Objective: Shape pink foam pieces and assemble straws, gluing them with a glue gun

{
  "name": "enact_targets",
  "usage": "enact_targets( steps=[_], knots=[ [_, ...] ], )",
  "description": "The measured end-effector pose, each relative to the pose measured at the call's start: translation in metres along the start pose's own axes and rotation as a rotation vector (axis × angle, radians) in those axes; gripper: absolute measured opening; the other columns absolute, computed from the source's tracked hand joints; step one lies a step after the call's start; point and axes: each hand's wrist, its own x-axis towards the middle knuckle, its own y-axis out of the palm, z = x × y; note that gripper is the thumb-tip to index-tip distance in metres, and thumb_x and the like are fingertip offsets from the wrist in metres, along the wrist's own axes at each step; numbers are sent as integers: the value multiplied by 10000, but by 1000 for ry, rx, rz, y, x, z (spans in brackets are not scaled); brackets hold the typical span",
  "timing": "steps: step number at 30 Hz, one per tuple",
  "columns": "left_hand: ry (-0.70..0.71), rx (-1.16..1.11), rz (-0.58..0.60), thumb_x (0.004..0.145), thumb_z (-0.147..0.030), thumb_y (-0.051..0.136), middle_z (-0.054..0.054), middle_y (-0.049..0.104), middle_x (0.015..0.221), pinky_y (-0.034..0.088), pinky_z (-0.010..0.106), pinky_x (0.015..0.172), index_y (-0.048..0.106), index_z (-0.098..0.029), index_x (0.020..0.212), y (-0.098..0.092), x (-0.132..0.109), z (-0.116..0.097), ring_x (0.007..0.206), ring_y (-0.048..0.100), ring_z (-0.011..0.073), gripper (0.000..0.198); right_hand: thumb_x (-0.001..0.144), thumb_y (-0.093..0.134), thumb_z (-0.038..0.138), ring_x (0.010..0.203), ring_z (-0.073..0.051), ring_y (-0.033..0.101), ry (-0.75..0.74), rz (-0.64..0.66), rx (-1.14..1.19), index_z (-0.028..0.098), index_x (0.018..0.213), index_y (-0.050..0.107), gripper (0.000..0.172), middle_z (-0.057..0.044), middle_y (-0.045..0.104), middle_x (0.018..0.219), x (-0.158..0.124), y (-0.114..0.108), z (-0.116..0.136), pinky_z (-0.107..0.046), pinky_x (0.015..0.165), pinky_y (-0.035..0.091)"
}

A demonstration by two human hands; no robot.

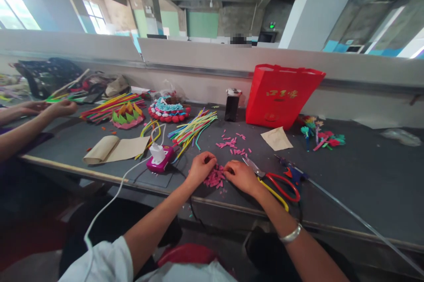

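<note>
My left hand (pixel 199 167) and my right hand (pixel 241 176) rest on the dark table (pixel 364 176), on either side of a small heap of pink cut pieces (pixel 214 178). Both hands have their fingertips curled in toward the heap and appear to pinch pink bits; what exactly sits between the fingers is too small to tell. More pink pieces (pixel 232 144) lie scattered just beyond. Red-handled scissors (pixel 278 181) lie right of my right hand, next to a blue glue gun (pixel 293 172).
A bundle of coloured sticks (pixel 192 129), a pink device with a white plug (pixel 159 158), brown paper (pixel 114 149), a round decorated craft piece (pixel 168 110), a dark bottle (pixel 232 105) and a red bag (pixel 281 94) stand farther back. Another person's hands (pixel 49 107) work at the left.
</note>
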Motion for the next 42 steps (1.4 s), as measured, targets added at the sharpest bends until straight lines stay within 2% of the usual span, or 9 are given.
enact_targets(
  steps=[5, 9, 14, 21, 27, 32, 35, 38, 42],
  knots=[
    [47, 2, 40, 777, -269, 560, -9, 627, 667, 424, 218, 587, 647, -158, 782, -3, -3, 2, 615, 550, 122, 141, 855, 540, 197, 726, -148, 574, -3, -41, 62, 182, 772, 613, 112, -11, 633, 761, 3, 0, -3, -243, 655, 408],
    [130, 25, 88, 789, -262, 576, 23, 673, 790, 445, 253, 703, 677, -167, 858, -5, -5, -3, 748, 596, 154, 154, 867, 515, 184, 765, -152, 573, -37, -66, 91, 187, 796, 583, 98, -6, 625, 777, 4, 0, -2, -256, 706, 419],
    [232, 77, 156, 783, -227, 604, 17, 677, 767, 409, 294, 826, 685, -188, 756, -6, -6, -8, 793, 590, 163, 95, 852, 510, 167, 760, -155, 564, -57, -94, 88, 194, 791, 556, 81, -6, 596, 782, 3, 1, 1, -266, 714, 421],
    [269, 122, 197, 778, -197, 590, 7, 641, 688, 390, 282, 759, 662, -182, 677, -6, -6, -9, 730, 548, 157, 125, 845, 520, 174, 739, -153, 553, -63, -104, 55, 201, 786, 563, 78, -7, 579, 797, 1, -3, 8, -264, 689, 409],
    [238, 106, 170, 758, -183, 572, 5, 620, 653, 387, 269, 728, 628, -172, 629, -7, -5, -8, 712, 538, 154, 141, 853, 546, 191, 762, -142, 581, -95, -78, 62, 210, 902, 601, 75, -10, 619, 872, 0, -5, 16, -246, 705, 425],
    [229, 61, 170, 737, -196, 582, 1, 615, 628, 394, 259, 711, 611, -177, 596, -10, -7, -11, 702, 544, 153, 146, 848, 541, 150, 759, -144, 587, -115, -78, 43, 207, 790, 599, 100, -2, 628, 806, 3, -7, 18, -243, 701, 410],
    [223, 24, 125, 726, -197, 589, -1, 603, 634, 399, 256, 712, 595, -176, 590, -13, -8, -12, 711, 542, 153, 137, 832, 546, 139, 733, -138, 582, -116, -87, 26, 209, 773, 597, 104, 5, 632, 786, 2, -13, 15, -239, 686, 403],
    [177, -27, 41, 790, -238, 538, 6, 611, 674, 412, 246, 683, 608, -169, 673, -16, -7, -8, 698, 549, 147, 152, 842, 535, 157, 721, -142, 578, -91, -110, 10, 207, 782, 604, 104, 1, 639, 776, -2, -25, 9, -244, 683, 399],
    [148, -69, 29, 810, -292, 553, 4, 625, 691, 425, 228, 664, 621, -163, 706, -15, -6, -3, 682, 566, 136, 179, 890, 531, 304, 658, -136, 568, -90, -90, 11, 210, 726, 610, 205, 11, 629, 700, -6, -37, 4, -235, 628, 392]
  ],
)
